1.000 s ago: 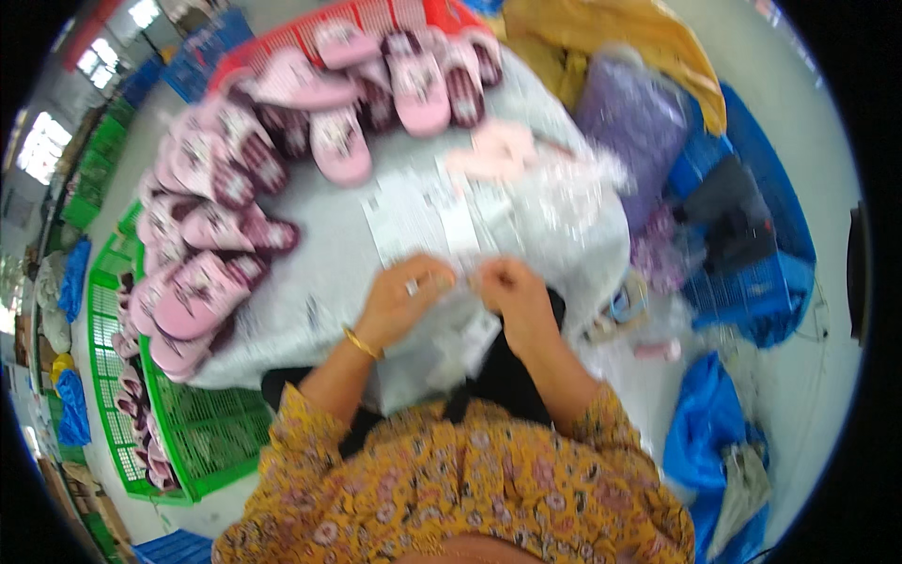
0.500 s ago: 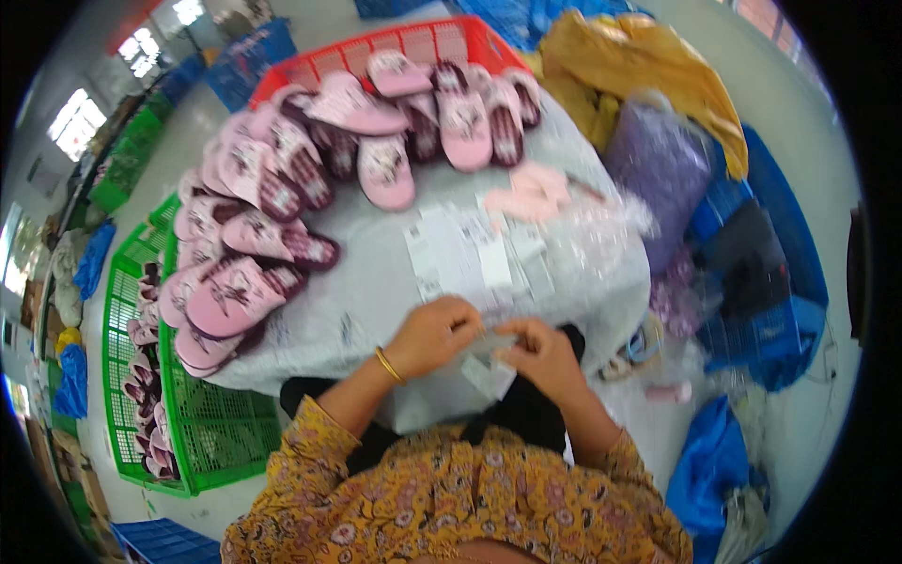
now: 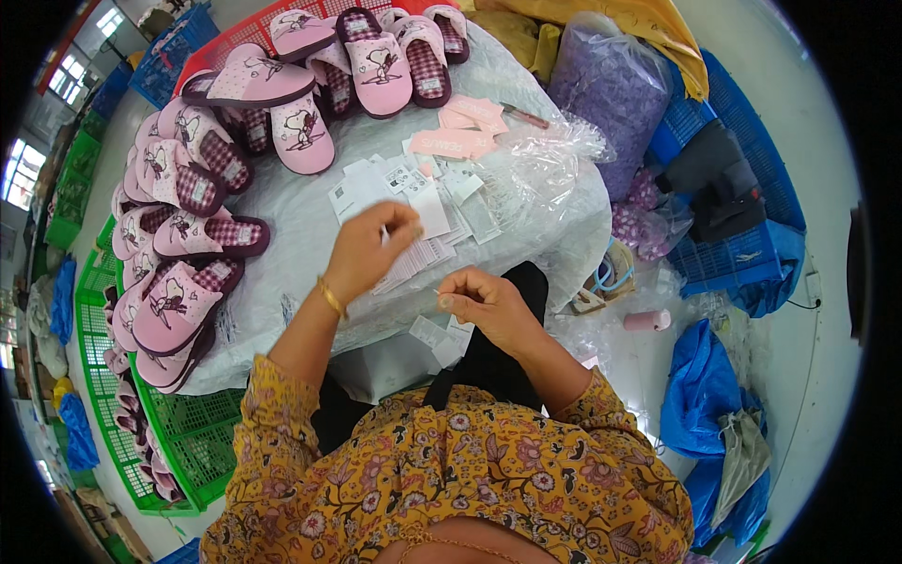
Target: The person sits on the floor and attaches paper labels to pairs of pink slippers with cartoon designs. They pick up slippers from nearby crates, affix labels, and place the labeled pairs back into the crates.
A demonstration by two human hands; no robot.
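My left hand (image 3: 371,246) is raised over the near edge of a pile of white paper tags (image 3: 427,211), thumb and fingers pinched together. What it holds, if anything, I cannot make out. My right hand (image 3: 489,305) is to its right, just off the table's near edge, its thumb and forefinger also in a pinch. A tiny pale bit shows at those fingertips, too small to name. Below the right hand, small white cards (image 3: 442,340) show over my lap; whether they hang or lie there I cannot tell. Pink cards (image 3: 460,132) lie beyond the white tags.
Pink slippers (image 3: 178,305) crowd the table's left and far sides. A dark, thin tool (image 3: 526,115) and clear plastic bags (image 3: 554,164) lie at the right. Green crates (image 3: 193,432) stand at left, a red crate (image 3: 235,36) behind, a blue basket (image 3: 752,188) at right.
My hands have drawn apart: the left has gone up toward the white tags, while the right stays lower. The view has shifted, so the table appears further left and up.
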